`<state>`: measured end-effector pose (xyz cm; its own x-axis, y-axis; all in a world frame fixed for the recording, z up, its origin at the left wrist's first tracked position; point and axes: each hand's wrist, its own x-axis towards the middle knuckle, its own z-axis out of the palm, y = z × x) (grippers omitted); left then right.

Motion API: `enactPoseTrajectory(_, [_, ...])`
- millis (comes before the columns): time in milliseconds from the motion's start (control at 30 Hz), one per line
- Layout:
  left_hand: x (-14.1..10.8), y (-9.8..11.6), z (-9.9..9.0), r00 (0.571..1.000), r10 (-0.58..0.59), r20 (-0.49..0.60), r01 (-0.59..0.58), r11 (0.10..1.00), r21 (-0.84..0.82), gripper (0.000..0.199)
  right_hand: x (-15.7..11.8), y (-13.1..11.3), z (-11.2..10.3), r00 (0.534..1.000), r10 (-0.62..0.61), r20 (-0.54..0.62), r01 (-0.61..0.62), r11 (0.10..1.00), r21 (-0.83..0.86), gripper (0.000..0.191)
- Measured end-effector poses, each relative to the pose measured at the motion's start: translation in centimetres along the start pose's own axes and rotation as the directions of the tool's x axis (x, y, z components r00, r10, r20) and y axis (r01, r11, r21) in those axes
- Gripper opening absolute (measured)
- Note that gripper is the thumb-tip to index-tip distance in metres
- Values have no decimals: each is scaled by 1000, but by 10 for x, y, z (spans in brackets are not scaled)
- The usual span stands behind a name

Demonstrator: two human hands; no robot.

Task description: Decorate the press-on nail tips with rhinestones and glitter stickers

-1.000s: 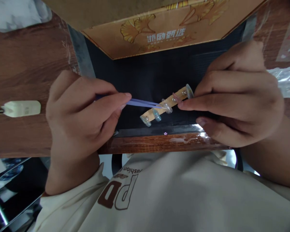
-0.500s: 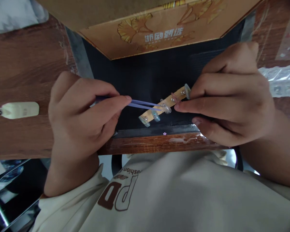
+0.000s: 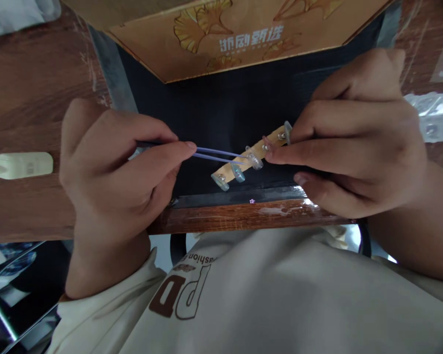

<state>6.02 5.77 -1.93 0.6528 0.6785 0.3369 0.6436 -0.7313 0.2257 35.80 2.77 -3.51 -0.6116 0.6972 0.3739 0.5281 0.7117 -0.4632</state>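
Note:
My left hand [image 3: 121, 162] grips purple tweezers [image 3: 217, 153], whose tips reach a clear nail tip [image 3: 254, 159] near the middle of a tan strip [image 3: 225, 172]. Several glossy nail tips stand across this strip: a blue-green one [image 3: 238, 172], a pale one at the lower left end [image 3: 220, 182] and another at the upper right end [image 3: 288, 132]. My right hand [image 3: 354, 137] pinches the strip's right part, its fingers at a pinkish nail tip and the end one. Whether the tweezer tips touch the clear nail tip cannot be made out.
A gold printed box [image 3: 243, 44] stands behind, on a black mat [image 3: 206, 108]. At the far left lies a cream bottle [image 3: 22, 165]. Clear plastic trays [image 3: 439, 118] are at the right. A tiny purple gem [image 3: 252, 201] sits by the table's front edge [image 3: 214, 220].
The tweezer tips have drawn slightly left on the strip, and my left hand has shifted left. My right hand has moved slightly up and right, still at the strip.

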Motion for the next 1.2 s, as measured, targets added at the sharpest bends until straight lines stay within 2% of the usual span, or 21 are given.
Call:
enactPoseTrajectory(200, [1,-4,3,999,44,-19,-44,999,3,33,0,2,1,998,51,-22,-51,999,11,24])
enactPoseTrajectory(333, [0,-4,4,999,35,-28,-35,999,-9,34,-1,4,1,999,37,-38,-35,998,50,26])
enactPoseTrajectory(500, [-1,-6,7,997,53,-54,-53,999,-2,31,-1,5,1,999,12,-43,-10,999,41,25])
enactPoseTrajectory(633, [-2,-8,7,999,35,-39,-34,999,23,36,0,4,0,998,20,-56,-19,1000,21,25])
enactPoseTrajectory(833, [-1,-10,7,998,63,-20,-62,996,56,33,-1,3,-2,999,-3,-51,5,999,34,25])
enactPoseTrajectory(967, [0,-8,8,998,49,-43,-48,999,25,29,-1,2,0,999,-10,-49,12,999,40,24])
enactPoseTrajectory(1200, [3,-5,7,998,60,-1,-60,998,-7,30,0,0,-1,1000,-8,-11,8,1000,18,20])
